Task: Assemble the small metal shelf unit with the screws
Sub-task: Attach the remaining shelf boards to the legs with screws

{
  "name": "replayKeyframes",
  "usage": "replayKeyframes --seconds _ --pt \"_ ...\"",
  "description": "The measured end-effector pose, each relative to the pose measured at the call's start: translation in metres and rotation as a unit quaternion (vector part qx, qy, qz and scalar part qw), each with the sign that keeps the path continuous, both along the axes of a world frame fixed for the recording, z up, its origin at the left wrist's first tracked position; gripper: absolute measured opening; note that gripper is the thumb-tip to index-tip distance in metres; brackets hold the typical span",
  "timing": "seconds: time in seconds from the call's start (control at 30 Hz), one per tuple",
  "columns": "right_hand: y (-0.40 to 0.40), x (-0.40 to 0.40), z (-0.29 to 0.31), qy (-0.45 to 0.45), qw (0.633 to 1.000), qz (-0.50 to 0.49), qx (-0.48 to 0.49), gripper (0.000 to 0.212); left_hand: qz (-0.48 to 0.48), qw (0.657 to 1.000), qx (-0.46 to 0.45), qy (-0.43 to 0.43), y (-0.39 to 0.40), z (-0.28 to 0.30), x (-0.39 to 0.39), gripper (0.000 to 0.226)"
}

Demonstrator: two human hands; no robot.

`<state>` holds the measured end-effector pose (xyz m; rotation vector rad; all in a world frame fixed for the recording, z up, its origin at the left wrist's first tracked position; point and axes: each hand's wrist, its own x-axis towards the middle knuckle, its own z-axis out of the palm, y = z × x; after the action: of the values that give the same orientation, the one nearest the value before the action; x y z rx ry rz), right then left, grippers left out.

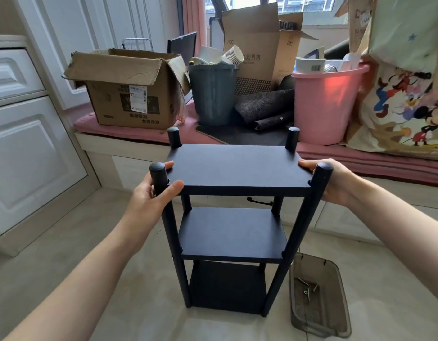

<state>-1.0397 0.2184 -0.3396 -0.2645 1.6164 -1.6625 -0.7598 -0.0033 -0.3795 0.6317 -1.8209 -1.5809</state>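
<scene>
- Shelf unit, black with three tiers, is standing upright on the tiled floor, in front of the window bench.
- Four round posts are projecting above the top board, one at each corner.
- Left hand is gripping the near-left post; its thumb is lying along the board's front edge and the fingers are curling behind the post onto the board's left edge.
- Right hand is holding the top board's right edge beside the near-right post; fingertips are resting on the board's upper face, and the rest of the grip is hidden behind the post.
- Grey plastic tray is lying on the floor just beside the unit's near-right foot, holding a few loose screws.
- Bench is carrying an open cardboard box toward its left, a grey bin stuffed with paper cups at centre, and a pink bucket toward its right.
- White cabinet is standing along the floor's left edge.
</scene>
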Motion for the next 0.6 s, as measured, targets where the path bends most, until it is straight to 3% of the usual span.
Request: replayKeyframes --seconds 0.17,0.5,0.6 --pt "0.0 0.001 -0.004 0.002 1.0 -0.002 0.002 0.016 -0.015 1.0 -0.003 0.007 -0.005 -0.008 -0.001 0.051" --pt "0.001 0.006 -0.008 0.002 1.0 -0.022 -0.002 0.01 -0.034 0.999 -0.012 0.018 -0.008 -0.023 -0.001 0.047" --pt "0.0 0.007 -0.008 0.014 1.0 -0.026 0.007 0.016 -0.039 0.999 -0.014 0.016 -0.009 -0.022 -0.001 0.048"
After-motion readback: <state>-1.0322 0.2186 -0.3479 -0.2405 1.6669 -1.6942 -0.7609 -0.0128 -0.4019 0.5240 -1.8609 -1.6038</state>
